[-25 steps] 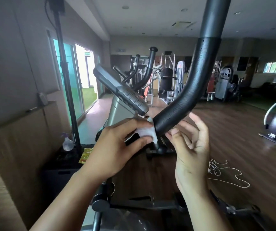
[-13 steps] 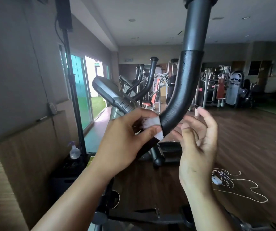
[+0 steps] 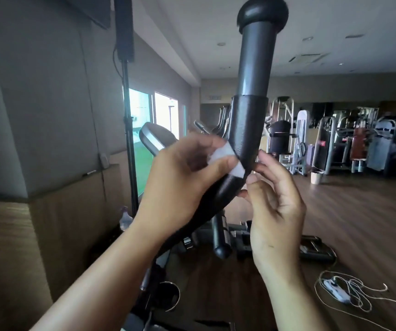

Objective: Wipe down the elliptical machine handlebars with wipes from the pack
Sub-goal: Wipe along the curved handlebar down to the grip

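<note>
A black curved handlebar (image 3: 247,125) of the elliptical rises through the middle of the view, ending in a rounded cap at the top. My left hand (image 3: 182,180) pinches a white wipe (image 3: 225,161) and presses it against the left side of the bar at its bend. My right hand (image 3: 273,199) is just right of the bar, fingers loosely bent, fingertips at the bar's edge and near the wipe's lower corner. The wipe pack is not in view.
The machine's console (image 3: 155,137) sits behind my left hand. A black stand pole (image 3: 128,130) and a spray bottle (image 3: 125,218) are on the left by the wall. A white cord (image 3: 350,292) lies on the wooden floor at right. Gym machines (image 3: 335,144) fill the back.
The view has tilted upward, so the bar's top cap now shows. My left hand has slid the wipe a little higher along the bend, and my right hand stays beside the bar.
</note>
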The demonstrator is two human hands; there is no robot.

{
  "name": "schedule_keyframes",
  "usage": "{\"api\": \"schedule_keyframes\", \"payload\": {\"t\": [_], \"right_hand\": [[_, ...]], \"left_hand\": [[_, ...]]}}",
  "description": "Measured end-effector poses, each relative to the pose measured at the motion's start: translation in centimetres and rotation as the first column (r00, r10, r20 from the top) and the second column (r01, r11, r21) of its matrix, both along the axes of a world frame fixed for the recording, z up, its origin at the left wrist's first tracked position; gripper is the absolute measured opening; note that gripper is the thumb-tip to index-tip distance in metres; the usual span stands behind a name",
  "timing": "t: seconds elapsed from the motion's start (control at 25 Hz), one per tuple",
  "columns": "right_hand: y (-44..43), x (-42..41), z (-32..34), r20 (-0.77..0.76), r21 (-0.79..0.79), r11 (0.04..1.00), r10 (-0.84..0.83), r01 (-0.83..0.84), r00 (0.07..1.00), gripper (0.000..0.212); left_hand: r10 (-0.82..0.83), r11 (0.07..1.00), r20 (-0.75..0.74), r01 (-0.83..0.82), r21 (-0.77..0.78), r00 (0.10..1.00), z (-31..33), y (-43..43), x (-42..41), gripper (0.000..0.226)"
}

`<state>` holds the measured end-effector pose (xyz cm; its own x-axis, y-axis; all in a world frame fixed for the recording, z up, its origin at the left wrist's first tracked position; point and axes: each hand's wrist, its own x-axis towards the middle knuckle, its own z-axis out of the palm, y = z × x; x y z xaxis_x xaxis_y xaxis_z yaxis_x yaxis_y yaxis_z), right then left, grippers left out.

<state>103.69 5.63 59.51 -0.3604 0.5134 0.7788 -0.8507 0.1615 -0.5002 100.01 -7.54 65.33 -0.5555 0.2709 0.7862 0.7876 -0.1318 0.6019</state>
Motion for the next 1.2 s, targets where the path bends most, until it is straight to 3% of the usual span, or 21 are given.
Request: {"api": "schedule_keyframes", "payload": {"t": [0.12, 0.32, 0.4, 0.56, 0.68, 0.8, 0.96, 1.2], "right_hand": [[0.5, 0.0, 0.2, 0.012, 0.009, 0.998, 0.069, -0.069, 0.998, 0.035], [0.9, -0.5, 0.0, -0.004, -0.029, 0.989, 0.145, -0.145, 0.989, 0.034], [1.3, -0.5, 0.0, -0.002, -0.015, 0.983, 0.184, -0.184, 0.983, 0.038], [2.1, -0.6, -0.3, 0.047, 0.039, 0.978, 0.202, -0.204, 0.978, 0.037], [2.4, -0.3, -0.4, 0.057, 0.089, 0.976, 0.196, -0.2, 0.979, 0.036], [2.3, 0.5, -1.4, 0.111, 0.109, 0.973, 0.194, -0.206, 0.975, 0.035], [1.4, 2.1, -3.1, 0.143, 0.032, 0.979, 0.194, -0.201, 0.97, 0.023], [-2.0, 4.9, -3.0, 0.144, -0.078, 0.879, 0.477, -0.47, 0.867, 0.021]], "left_hand": [[0.083, 0.994, 0.007, -0.082, -0.073, 0.997, -1.3, -0.8, 0.9, 0.022], [0.185, 0.972, -0.091, -0.169, 0.162, 0.978, 4.5, 2.7, 1.0, 0.016], [0.228, 0.963, -0.119, -0.206, 0.173, 0.966, 4.2, 3.1, 1.1, 0.017], [0.357, 0.932, -0.143, -0.363, -0.013, 0.923, -2.1, 0.8, 2.8, 0.022], [0.488, 0.842, -0.243, -0.525, -0.121, 0.838, -4.8, -2.0, 3.0, 0.026], [0.51, 0.786, -0.361, -0.593, -0.175, 0.781, -5.1, -3.9, 3.0, 0.028], [0.476, 0.839, -0.34, -0.535, -0.102, 0.811, -4.8, -3.6, 4.1, 0.024], [0.131, 0.991, -0.099, -0.133, -0.016, 0.986, -4.8, -3.2, 6.5, 0.028]]}}
